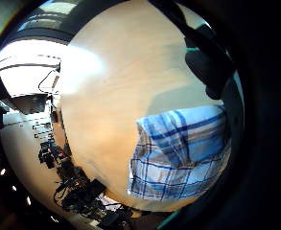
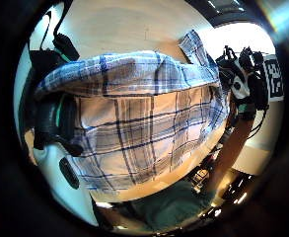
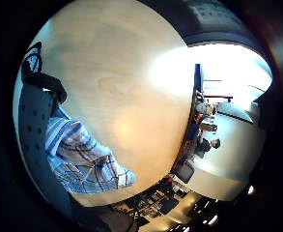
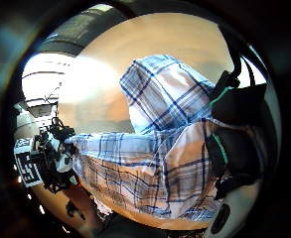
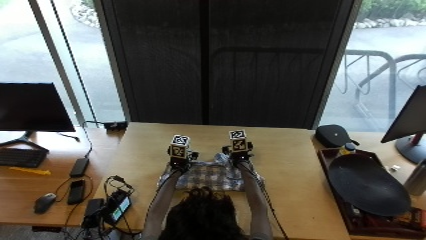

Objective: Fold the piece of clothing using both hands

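Outside view: we see blue-white plaid shirt (image 5: 212,176) on worktop (image 5: 293,165) before us. Left hand (image 5: 178,151) and right hand (image 5: 238,146) each pinch far edge, lifted. Soft, light, floppy; we judge corners best hold.

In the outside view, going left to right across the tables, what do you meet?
Keyboard → computer mouse → left hand → plaid shirt → right hand → dark oval tray → monitor at the right edge.
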`<move>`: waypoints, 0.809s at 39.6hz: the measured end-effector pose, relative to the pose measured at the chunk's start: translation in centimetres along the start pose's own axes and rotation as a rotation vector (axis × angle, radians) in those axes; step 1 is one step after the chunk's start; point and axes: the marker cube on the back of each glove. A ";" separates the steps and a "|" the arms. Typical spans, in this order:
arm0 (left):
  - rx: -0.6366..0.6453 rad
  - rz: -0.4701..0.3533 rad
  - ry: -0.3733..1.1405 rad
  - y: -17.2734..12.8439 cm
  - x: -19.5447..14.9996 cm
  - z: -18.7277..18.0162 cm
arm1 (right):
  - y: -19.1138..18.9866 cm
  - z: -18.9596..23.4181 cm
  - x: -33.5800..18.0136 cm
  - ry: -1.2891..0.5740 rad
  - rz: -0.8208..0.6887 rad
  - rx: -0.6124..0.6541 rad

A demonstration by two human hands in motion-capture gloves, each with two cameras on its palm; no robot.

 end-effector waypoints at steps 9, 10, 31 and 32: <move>0.019 0.058 0.048 -0.3 0.6 -0.5 | 1.3 0.1 1.2 0.113 0.173 -0.041; 0.055 0.047 0.041 -0.5 0.5 -0.7 | 1.3 0.0 0.9 0.091 0.149 -0.016; 0.392 0.007 -0.045 7.2 0.3 -3.3 | 13.2 -2.7 4.3 -0.180 0.159 0.454; 0.387 0.005 -0.038 7.5 0.6 -2.7 | 14.0 -2.2 4.4 -0.190 0.155 0.452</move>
